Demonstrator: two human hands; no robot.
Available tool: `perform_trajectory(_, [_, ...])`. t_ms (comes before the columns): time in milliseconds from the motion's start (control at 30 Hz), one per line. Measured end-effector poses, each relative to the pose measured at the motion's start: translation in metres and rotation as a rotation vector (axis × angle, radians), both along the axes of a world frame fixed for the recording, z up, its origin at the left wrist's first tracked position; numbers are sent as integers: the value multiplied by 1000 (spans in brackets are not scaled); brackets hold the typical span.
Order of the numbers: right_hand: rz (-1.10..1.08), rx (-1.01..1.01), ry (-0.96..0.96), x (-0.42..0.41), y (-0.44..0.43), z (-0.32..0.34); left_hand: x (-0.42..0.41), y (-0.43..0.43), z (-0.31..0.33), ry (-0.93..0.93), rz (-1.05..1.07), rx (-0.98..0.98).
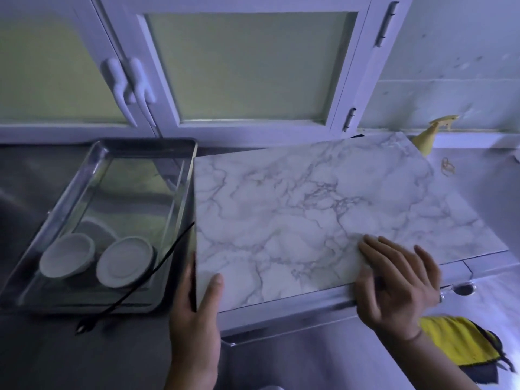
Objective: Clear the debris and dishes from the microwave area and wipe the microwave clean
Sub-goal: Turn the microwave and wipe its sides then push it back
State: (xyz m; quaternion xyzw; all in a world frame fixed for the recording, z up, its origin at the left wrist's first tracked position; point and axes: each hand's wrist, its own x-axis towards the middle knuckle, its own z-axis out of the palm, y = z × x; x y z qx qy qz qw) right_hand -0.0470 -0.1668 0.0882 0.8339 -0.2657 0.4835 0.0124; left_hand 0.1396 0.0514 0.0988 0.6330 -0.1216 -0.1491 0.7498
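Head view: left hand [197, 304] clasps a corner of the marble-patterned white slab [323, 209], right hand [399, 285] flat atop; probably stiff, heavy.

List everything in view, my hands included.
Marble-patterned top: one, white with grey veins, centre right.
Metal tray: one, silver, left of the top.
Dishes: two, white, side by side in the tray's near end.
Cord: one, black, lying across the tray's near right corner.
Spray bottle: one, yellow, behind the top's far right corner.
Cloth: one, yellow, lower right.
Rubber bands: a few, tan, right of the top.
Cabinet doors: two, white, behind.
Left hand: one, grips the top's near left corner.
Right hand: one, fingers flat on the top's near edge.
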Motion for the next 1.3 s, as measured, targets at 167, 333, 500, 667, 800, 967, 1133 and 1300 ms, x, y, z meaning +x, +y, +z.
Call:
perform_trajectory(167, [-92, -59, -33, 44, -2, 1, 62, -24, 6, -19, -70, 27])
perform_trajectory(333, [-188, -88, -68, 93, -25, 13, 123, -63, 10, 21, -139, 117])
perform_trajectory(500, [-247, -111, -115, 129, -56, 18, 154, -98, 17, 12, -191, 115])
perform_trajectory(667, [-305, -79, -121, 150, -77, 17, 174, -121, 19, 24, -178, 111])
perform_trajectory(800, [-344, 12, -48, 163, -78, 22, 191, -134, 24, 27, -187, 138])
perform_trajectory(967, [-326, 243, 153, 163, -75, 34, 194, -137, 28, -27, -220, 211])
perform_trajectory(1133, [-90, 530, 381, 138, -67, 52, 182, -128, 39, -48, -169, 340])
perform_trajectory(1300, [-25, 800, 224, 42, 15, 6, 105, -78, 0, 84, -14, 249])
